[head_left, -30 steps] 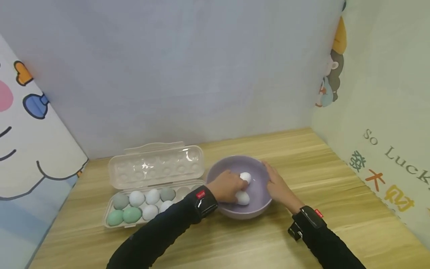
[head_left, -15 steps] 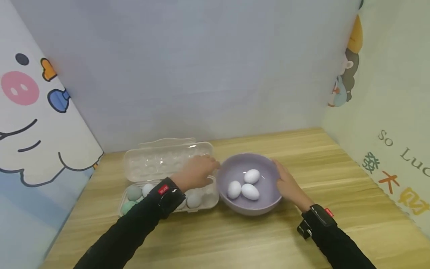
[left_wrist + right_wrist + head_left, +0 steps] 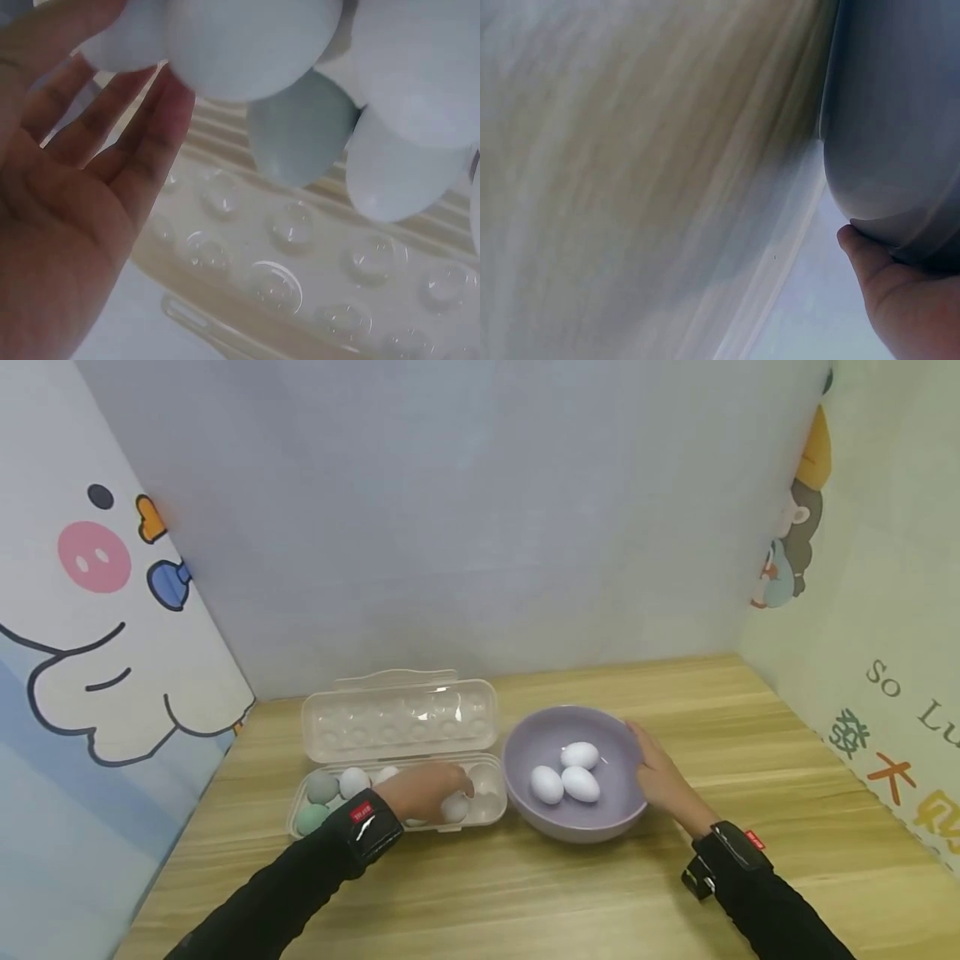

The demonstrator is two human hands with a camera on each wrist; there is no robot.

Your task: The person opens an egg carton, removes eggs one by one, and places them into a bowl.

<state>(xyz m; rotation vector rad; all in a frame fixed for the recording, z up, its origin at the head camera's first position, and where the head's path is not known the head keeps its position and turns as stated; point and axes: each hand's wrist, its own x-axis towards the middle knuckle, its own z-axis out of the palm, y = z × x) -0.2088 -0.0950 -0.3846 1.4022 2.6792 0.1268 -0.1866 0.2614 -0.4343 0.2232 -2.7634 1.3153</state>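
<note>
My left hand is down in the clear plastic egg carton, thumb and fingers around a white egg in the left wrist view. Another white egg lies right by the fingertips. Grey, green and white eggs fill the carton's left part, some hidden under the hand. My right hand grips the right rim of a purple bowl, its thumb against the outside wall in the right wrist view. Inside the bowl lie 3 white eggs.
The carton's lid is folded back toward the rear wall, showing its dimples. Carton and bowl stand side by side on the wooden table. Printed cloth panels enclose the left, back and right.
My left hand has let go of an egg in the bowl and moved left, then down into the carton. My right hand stays at the bowl's rim. The head view has shifted left.
</note>
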